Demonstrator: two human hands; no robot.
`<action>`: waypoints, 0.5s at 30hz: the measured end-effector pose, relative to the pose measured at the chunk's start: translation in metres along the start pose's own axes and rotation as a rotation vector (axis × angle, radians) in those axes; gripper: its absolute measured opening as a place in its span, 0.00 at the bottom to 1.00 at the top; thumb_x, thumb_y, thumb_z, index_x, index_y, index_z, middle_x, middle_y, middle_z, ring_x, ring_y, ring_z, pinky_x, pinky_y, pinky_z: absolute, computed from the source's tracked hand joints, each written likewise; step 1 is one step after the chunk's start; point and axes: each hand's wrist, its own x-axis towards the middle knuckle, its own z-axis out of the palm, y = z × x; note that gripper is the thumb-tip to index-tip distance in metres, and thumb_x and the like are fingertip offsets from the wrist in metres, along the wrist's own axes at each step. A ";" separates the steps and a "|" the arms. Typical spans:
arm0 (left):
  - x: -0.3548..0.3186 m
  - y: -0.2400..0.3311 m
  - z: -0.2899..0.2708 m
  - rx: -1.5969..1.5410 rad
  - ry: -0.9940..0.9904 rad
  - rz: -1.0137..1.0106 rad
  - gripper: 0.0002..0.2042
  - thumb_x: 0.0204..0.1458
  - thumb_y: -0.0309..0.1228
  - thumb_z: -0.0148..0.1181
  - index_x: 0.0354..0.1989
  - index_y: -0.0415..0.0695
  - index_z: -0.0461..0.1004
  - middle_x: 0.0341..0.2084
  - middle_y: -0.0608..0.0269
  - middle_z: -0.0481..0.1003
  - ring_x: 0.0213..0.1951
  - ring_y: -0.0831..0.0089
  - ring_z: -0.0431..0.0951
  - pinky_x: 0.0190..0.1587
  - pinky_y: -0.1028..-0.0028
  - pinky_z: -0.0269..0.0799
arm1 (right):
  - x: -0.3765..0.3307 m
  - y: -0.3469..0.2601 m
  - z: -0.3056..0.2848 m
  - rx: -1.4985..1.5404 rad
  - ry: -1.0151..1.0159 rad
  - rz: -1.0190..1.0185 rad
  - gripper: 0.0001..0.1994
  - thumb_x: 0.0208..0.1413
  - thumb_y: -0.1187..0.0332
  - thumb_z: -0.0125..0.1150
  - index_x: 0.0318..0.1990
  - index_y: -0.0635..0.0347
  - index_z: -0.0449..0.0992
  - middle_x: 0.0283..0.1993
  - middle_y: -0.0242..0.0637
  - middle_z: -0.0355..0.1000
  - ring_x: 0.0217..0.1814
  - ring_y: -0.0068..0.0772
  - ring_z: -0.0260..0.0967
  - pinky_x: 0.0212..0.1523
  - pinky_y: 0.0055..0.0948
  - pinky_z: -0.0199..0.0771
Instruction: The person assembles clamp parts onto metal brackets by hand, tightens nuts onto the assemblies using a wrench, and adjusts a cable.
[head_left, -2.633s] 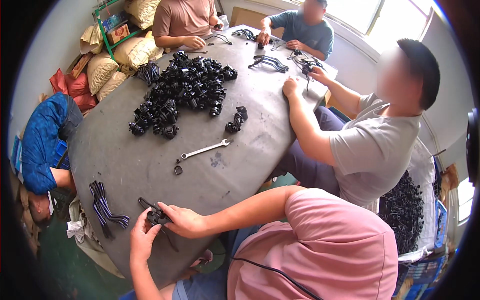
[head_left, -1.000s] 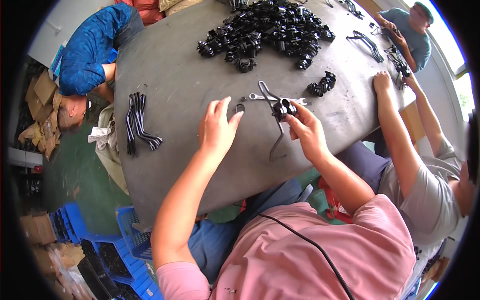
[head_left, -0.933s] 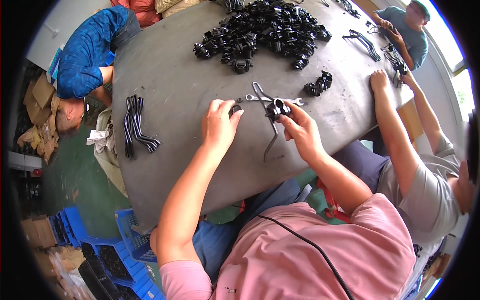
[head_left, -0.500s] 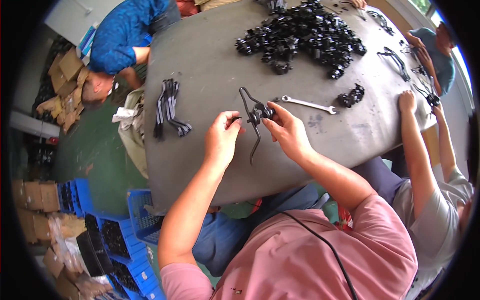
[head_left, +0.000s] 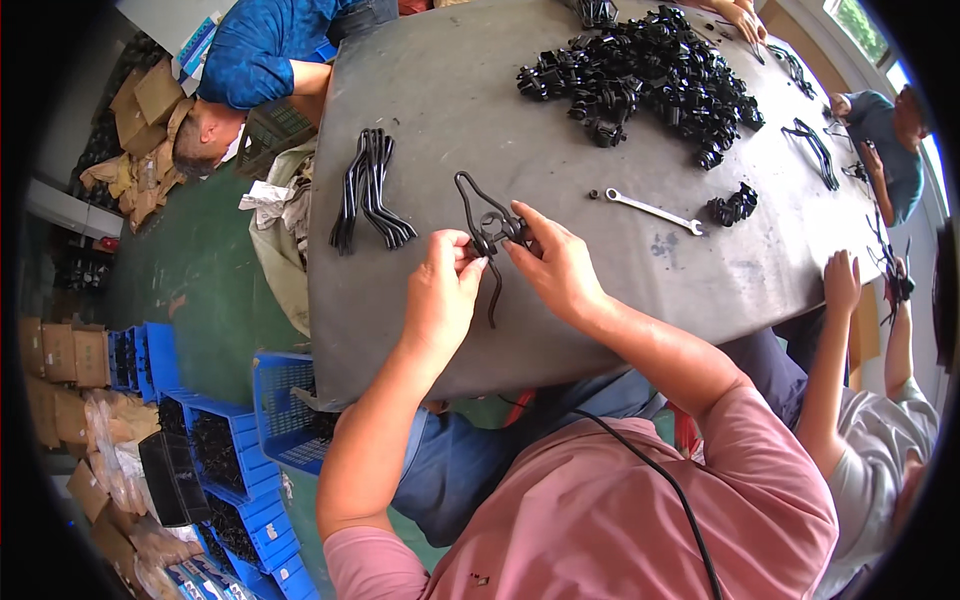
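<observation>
In front of me a bent black metal rod (head_left: 464, 192) with a black ring-shaped clamp (head_left: 491, 222) on it is held above the table. My right hand (head_left: 560, 268) pinches the clamp's right side between thumb and fingers. At the clamp's left side my left hand (head_left: 440, 298) is closed, thumb and fingertips pressing a small dark piece against it; the fingertips mostly hide that piece. Several similar bent rods (head_left: 372, 190) lie bunched to the left. Beyond my right hand are a combination wrench (head_left: 652, 212), a small dark nut-like part (head_left: 594, 194) and a few black clamps (head_left: 733, 205).
A large pile of black clamps (head_left: 640, 80) covers the far part of the grey table (head_left: 590, 345). A blue basket (head_left: 280, 400) stands by the near left corner, with blue bins (head_left: 220, 440) further left. Co-workers sit at the left, far and right sides.
My left hand has brought its small piece from just beside the clamp into contact with it. The rod has turned slightly in my grip, and the view has shifted a little.
</observation>
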 end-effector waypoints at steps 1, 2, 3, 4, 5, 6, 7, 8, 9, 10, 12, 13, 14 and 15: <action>-0.001 -0.003 0.000 -0.005 -0.004 0.002 0.12 0.59 0.22 0.63 0.49 0.39 0.70 0.39 0.52 0.82 0.40 0.64 0.85 0.42 0.66 0.80 | 0.000 -0.001 -0.001 -0.005 0.003 0.002 0.27 0.62 0.69 0.65 0.68 0.63 0.68 0.33 0.33 0.72 0.29 0.19 0.65 0.32 0.26 0.72; 0.000 -0.003 -0.001 0.044 0.011 0.091 0.12 0.59 0.22 0.64 0.49 0.39 0.71 0.37 0.52 0.82 0.40 0.63 0.85 0.42 0.66 0.80 | 0.002 -0.005 -0.004 0.048 -0.059 0.118 0.27 0.62 0.69 0.64 0.68 0.64 0.67 0.34 0.33 0.73 0.29 0.19 0.66 0.32 0.25 0.71; 0.001 -0.002 -0.002 0.093 0.026 0.180 0.13 0.58 0.23 0.65 0.50 0.40 0.71 0.36 0.52 0.82 0.39 0.62 0.85 0.41 0.66 0.81 | 0.004 -0.007 -0.006 0.102 -0.120 0.234 0.27 0.63 0.69 0.64 0.69 0.64 0.67 0.35 0.32 0.74 0.30 0.19 0.66 0.32 0.24 0.70; 0.002 0.000 -0.003 0.092 0.021 0.185 0.13 0.58 0.23 0.65 0.50 0.40 0.71 0.36 0.52 0.82 0.39 0.62 0.85 0.41 0.66 0.81 | 0.004 -0.006 -0.006 0.102 -0.113 0.235 0.27 0.63 0.69 0.64 0.69 0.64 0.67 0.35 0.32 0.74 0.30 0.19 0.66 0.32 0.24 0.70; 0.003 0.007 -0.007 0.062 0.011 0.193 0.13 0.58 0.23 0.66 0.49 0.40 0.72 0.36 0.53 0.82 0.39 0.63 0.85 0.41 0.66 0.80 | 0.003 -0.004 -0.006 0.179 -0.137 0.275 0.28 0.64 0.68 0.63 0.69 0.65 0.66 0.37 0.32 0.74 0.30 0.18 0.65 0.31 0.23 0.69; 0.005 0.011 -0.008 0.034 0.001 0.201 0.13 0.58 0.24 0.66 0.49 0.40 0.73 0.36 0.54 0.83 0.39 0.64 0.85 0.41 0.66 0.80 | 0.003 -0.002 -0.008 0.259 -0.161 0.313 0.28 0.65 0.68 0.62 0.70 0.66 0.65 0.38 0.32 0.74 0.30 0.18 0.65 0.31 0.22 0.68; 0.005 0.004 -0.006 -0.034 -0.009 0.168 0.13 0.59 0.23 0.65 0.52 0.38 0.74 0.38 0.59 0.82 0.37 0.74 0.82 0.43 0.73 0.79 | 0.003 -0.002 -0.011 0.260 -0.153 0.315 0.28 0.65 0.68 0.62 0.70 0.66 0.65 0.38 0.32 0.74 0.30 0.18 0.65 0.31 0.22 0.68; 0.006 0.008 -0.003 -0.033 -0.017 0.175 0.13 0.59 0.23 0.65 0.52 0.38 0.74 0.38 0.59 0.82 0.37 0.74 0.82 0.43 0.73 0.79 | 0.005 -0.001 -0.015 0.402 -0.189 0.355 0.27 0.65 0.66 0.61 0.68 0.68 0.65 0.38 0.33 0.75 0.30 0.19 0.66 0.31 0.23 0.70; 0.005 0.014 0.002 -0.049 0.036 0.165 0.13 0.59 0.23 0.65 0.51 0.39 0.75 0.38 0.61 0.82 0.36 0.76 0.81 0.42 0.74 0.79 | 0.007 0.000 -0.019 0.545 -0.223 0.393 0.27 0.65 0.65 0.61 0.67 0.70 0.66 0.38 0.34 0.75 0.30 0.20 0.67 0.32 0.24 0.71; 0.004 0.018 0.006 -0.065 0.088 0.156 0.12 0.59 0.23 0.65 0.51 0.39 0.76 0.37 0.63 0.81 0.35 0.77 0.80 0.41 0.75 0.78 | 0.005 0.002 -0.018 0.558 -0.234 0.384 0.27 0.66 0.66 0.59 0.69 0.71 0.64 0.39 0.32 0.75 0.30 0.18 0.64 0.31 0.22 0.69; 0.002 0.015 0.013 -0.169 0.088 0.140 0.12 0.60 0.22 0.65 0.51 0.39 0.76 0.36 0.64 0.80 0.35 0.78 0.78 0.41 0.76 0.77 | 0.004 0.001 -0.022 0.611 -0.281 0.372 0.27 0.68 0.66 0.57 0.70 0.71 0.62 0.42 0.31 0.76 0.31 0.16 0.62 0.31 0.20 0.66; 0.003 0.014 0.013 -0.086 0.078 0.197 0.13 0.60 0.22 0.64 0.52 0.39 0.75 0.36 0.64 0.80 0.36 0.78 0.78 0.42 0.76 0.76 | 0.004 0.001 -0.026 0.612 -0.268 0.372 0.27 0.68 0.66 0.57 0.70 0.71 0.62 0.42 0.31 0.76 0.31 0.16 0.62 0.31 0.20 0.66; 0.004 0.018 0.015 -0.008 0.065 0.256 0.14 0.60 0.22 0.64 0.53 0.39 0.75 0.36 0.65 0.79 0.36 0.79 0.78 0.42 0.76 0.76 | 0.003 0.001 -0.030 0.660 -0.261 0.384 0.27 0.68 0.66 0.57 0.70 0.71 0.63 0.43 0.31 0.76 0.31 0.16 0.62 0.31 0.20 0.65; 0.005 0.022 0.018 0.029 0.067 0.296 0.15 0.60 0.22 0.63 0.55 0.39 0.73 0.34 0.66 0.78 0.35 0.80 0.76 0.41 0.77 0.75 | 0.002 0.002 -0.034 0.708 -0.253 0.397 0.27 0.67 0.66 0.57 0.69 0.71 0.63 0.43 0.31 0.76 0.31 0.16 0.61 0.31 0.20 0.65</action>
